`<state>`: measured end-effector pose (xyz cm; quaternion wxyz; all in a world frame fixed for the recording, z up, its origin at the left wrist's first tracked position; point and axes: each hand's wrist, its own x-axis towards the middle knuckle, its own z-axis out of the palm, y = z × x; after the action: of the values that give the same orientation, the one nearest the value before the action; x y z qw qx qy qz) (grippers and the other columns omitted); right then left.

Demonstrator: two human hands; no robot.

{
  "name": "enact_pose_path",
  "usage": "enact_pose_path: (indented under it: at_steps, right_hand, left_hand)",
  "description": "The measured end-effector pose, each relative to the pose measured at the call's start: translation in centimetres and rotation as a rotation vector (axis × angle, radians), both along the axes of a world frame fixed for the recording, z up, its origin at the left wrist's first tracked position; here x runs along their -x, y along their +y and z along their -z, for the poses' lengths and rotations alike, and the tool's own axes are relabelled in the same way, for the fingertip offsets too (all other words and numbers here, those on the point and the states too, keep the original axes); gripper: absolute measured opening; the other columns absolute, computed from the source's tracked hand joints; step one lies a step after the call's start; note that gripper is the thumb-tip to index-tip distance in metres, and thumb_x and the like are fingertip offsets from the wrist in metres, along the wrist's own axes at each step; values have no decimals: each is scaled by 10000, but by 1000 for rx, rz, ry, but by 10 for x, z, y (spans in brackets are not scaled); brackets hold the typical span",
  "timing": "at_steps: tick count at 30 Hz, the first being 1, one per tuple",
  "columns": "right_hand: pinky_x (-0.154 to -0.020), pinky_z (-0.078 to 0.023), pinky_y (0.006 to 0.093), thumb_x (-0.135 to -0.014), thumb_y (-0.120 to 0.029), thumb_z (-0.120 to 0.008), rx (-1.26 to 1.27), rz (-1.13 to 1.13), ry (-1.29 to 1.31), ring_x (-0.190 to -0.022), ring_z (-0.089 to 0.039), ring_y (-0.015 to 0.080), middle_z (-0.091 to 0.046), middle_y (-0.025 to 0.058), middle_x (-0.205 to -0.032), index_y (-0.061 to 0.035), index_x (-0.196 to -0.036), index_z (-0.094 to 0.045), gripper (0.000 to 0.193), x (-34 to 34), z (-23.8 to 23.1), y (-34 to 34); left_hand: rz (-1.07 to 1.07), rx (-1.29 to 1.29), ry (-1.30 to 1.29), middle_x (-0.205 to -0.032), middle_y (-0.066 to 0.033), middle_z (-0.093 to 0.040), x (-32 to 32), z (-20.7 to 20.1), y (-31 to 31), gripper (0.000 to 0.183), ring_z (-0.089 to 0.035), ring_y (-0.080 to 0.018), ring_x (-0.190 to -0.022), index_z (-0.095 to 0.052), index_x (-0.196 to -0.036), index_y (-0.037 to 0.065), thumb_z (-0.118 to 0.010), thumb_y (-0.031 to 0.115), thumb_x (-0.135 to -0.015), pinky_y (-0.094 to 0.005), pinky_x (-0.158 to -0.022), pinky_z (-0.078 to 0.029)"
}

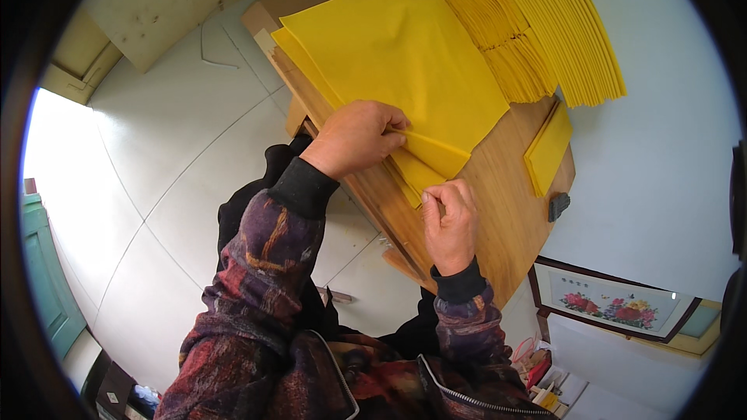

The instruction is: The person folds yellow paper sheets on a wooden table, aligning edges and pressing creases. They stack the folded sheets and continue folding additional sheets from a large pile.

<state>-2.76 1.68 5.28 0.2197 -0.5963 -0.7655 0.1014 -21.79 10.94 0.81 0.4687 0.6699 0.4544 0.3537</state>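
Observation:
A stack of large yellow paper sheets [397,54] lies on a wooden table [498,218]. My left hand [354,136] presses down on the near part of the top sheet, fingers along a fold. My right hand [450,222] pinches the near corner of the folded yellow flap [428,162] at the table's front. Both forearms wear a dark patterned jacket with black cuffs.
Fanned piles of folded yellow sheets [545,23] lie at the table's far right. A small folded yellow stack [548,148] and a dark clip [558,206] sit at the right edge. A cardboard box [284,1] stands behind. A framed flower picture [615,303] leans at lower right.

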Motion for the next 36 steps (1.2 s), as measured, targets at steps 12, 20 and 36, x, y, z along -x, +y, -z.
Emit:
enact_pose_path:
  at_steps: [12, 20, 36]
  right_hand:
    - [-597, -402, 224, -828, -8, -638, 340, 61, 359, -651, -479, 64, -507, -3, -772, -21, -768, -550, 108, -10, -6, 15]
    - [-600, -438, 269, -795, -25, -636, 406, 78, 348, -641, -534, 146, -529, 67, -750, -6, -723, -531, 128, -16, -13, 27]
    - [-668, -456, 346, -812, -20, -631, -167, 20, -68, -723, -563, 281, -554, 131, -776, 1, -799, -562, 74, -5, -22, 50]
  left_hand:
    - [17, -6, 36, -927, -156, -697, 2, -2, -1, 258, -669, -287, -835, -674, -1049, 5, -649, 102, -812, -328, -751, -517]
    - [26, 1, 25, -920, -161, -697, 2, -2, 0, 258, -670, -286, -834, -670, -1051, -6, -646, 103, -818, -328, -752, -516]
    - [22, -50, 20, -867, -148, -689, 2, -4, -3, 245, -662, -277, -793, -666, -1004, -25, -655, 105, -797, -333, -722, -509]
